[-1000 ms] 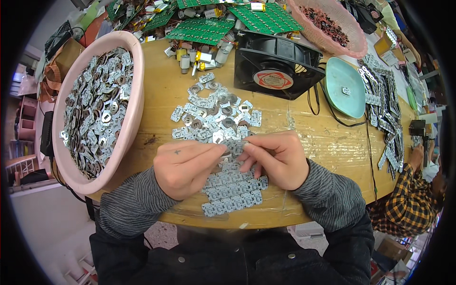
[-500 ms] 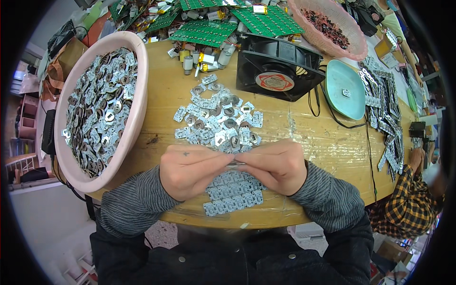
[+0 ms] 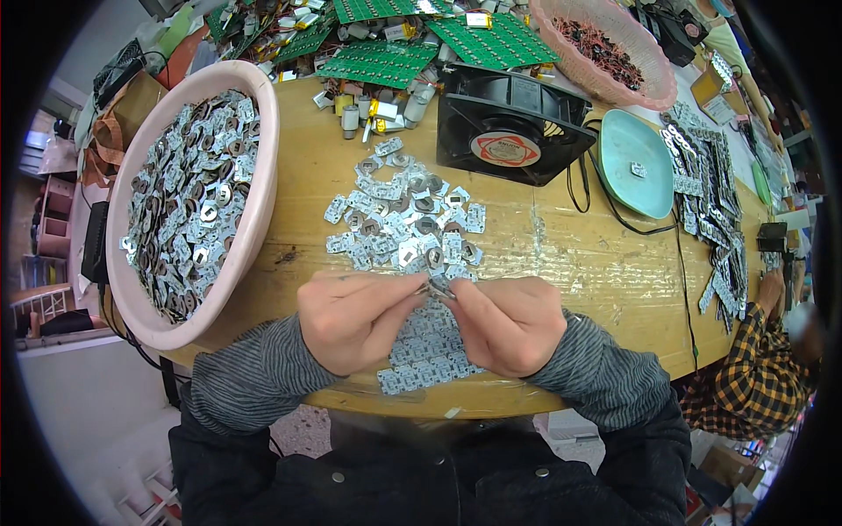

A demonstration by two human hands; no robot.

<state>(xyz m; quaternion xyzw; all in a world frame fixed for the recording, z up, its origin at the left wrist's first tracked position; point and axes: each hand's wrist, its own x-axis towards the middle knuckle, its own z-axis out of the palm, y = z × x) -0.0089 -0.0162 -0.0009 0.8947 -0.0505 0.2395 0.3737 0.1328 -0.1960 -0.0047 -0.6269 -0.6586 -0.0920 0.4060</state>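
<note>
My left hand (image 3: 351, 320) and my right hand (image 3: 513, 324) meet over the near part of the table, fingertips pinched. Between them they grip small pale circuit boards (image 3: 438, 287); whether these are one piece or two I cannot tell. Just beyond my fingertips lies a loose heap of small boards (image 3: 408, 219), some bearing dark round parts. Under and between my hands are rows of joined pale boards (image 3: 430, 351), partly covered by my fingers.
At left stands a pink basin (image 3: 267, 175) full of small boards. Ahead are a black fan (image 3: 513, 123), green circuit panels (image 3: 377, 63) and a pink basket (image 3: 658, 88). Rightward lie a turquoise tray (image 3: 631, 188), board strips (image 3: 710, 193) and a person in a checked sleeve (image 3: 745, 377).
My fingertips have tilted and drawn slightly apart, so the pieces between them now show more. My right hand has shifted a little downward.
</note>
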